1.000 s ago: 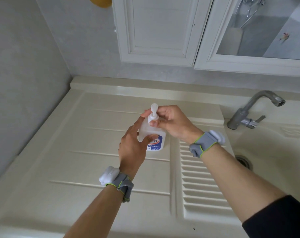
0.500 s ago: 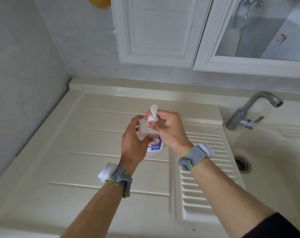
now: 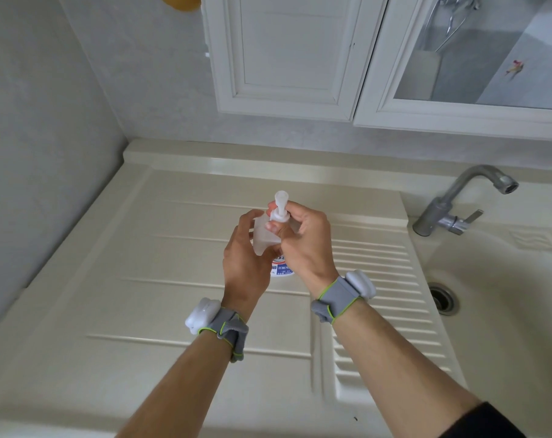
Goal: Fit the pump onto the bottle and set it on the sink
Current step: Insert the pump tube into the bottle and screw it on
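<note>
A translucent white bottle (image 3: pixel 263 238) with a blue label is held above the cream sink top (image 3: pixel 160 267), in the middle of the head view. My left hand (image 3: pixel 244 263) wraps around the bottle's body from the left. A white pump (image 3: pixel 280 207) sits on the bottle's neck, its nozzle pointing up and away. My right hand (image 3: pixel 306 245) pinches the pump's collar with thumb and fingers. Both hands hide the bottle's lower half, apart from a strip of the label.
A ribbed draining board (image 3: pixel 382 298) lies to the right of the hands. Further right are the sink basin (image 3: pixel 502 298) with its drain (image 3: pixel 442 299) and a metal tap (image 3: pixel 458 203). White cabinet doors (image 3: pixel 287 55) hang above; a grey wall (image 3: pixel 37 137) bounds the left.
My right hand has turned on the pump collar, its wrist swinging down and to the left. The bottle and my left hand stay almost in place.
</note>
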A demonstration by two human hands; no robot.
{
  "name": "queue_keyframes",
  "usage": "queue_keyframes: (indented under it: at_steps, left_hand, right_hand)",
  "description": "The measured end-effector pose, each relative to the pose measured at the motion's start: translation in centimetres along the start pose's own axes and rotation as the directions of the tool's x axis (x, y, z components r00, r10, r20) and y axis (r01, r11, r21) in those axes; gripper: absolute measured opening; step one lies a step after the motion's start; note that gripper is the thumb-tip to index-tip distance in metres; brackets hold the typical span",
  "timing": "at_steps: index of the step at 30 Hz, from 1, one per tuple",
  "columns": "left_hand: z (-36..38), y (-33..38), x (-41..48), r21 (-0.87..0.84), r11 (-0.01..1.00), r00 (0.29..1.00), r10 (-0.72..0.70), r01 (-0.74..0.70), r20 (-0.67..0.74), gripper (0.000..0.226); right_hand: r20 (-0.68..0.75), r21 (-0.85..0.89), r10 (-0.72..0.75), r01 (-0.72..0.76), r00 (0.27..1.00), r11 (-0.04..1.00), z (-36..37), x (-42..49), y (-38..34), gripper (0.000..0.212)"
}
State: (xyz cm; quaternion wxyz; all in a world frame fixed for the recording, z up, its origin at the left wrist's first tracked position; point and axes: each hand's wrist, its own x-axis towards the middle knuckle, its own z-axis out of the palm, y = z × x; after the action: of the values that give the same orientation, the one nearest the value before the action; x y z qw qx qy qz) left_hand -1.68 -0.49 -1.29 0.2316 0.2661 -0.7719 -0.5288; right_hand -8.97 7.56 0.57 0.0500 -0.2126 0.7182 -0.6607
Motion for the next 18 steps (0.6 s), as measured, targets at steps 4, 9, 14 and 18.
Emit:
queue_keyframes:
  at_steps: [4, 9, 14, 18]
  left_hand:
    - [0.0, -0.1, -0.1, -0.002, 1.0, 1.0, 0.013, -0.013, -0.007, 0.06]
    - [0.0, -0.3, 0.0, -0.051, 0.999, 1.0, 0.012, -0.012, 0.005, 0.063]
    - [-0.1, -0.6, -0.1, -0.13, 0.991, 0.998, 0.015, -0.007, 0.056, 0.07]
    - [-0.2, -1.4, -0.8, -0.169, 0.985, 0.994, -0.027, 0.045, 0.109, 0.097]
  right_hand:
    - [-0.007, 0.015, -0.005, 0.005, 1.0, 1.0, 0.1, 0.1, 0.3, 0.025]
    - [0.037, 0.018, -0.016, 0.015, 0.999, 1.0, -0.3, 0.1, 0.2, 0.026]
    - [0.117, -0.02, -0.021, 0.024, 0.993, 1.0, -2.4, 0.2, 0.2, 0.045]
    - [0.11, -0.161, 0.102, -0.083, 0.989, 0.983, -4.3, -2.0, 2.1, 0.079]
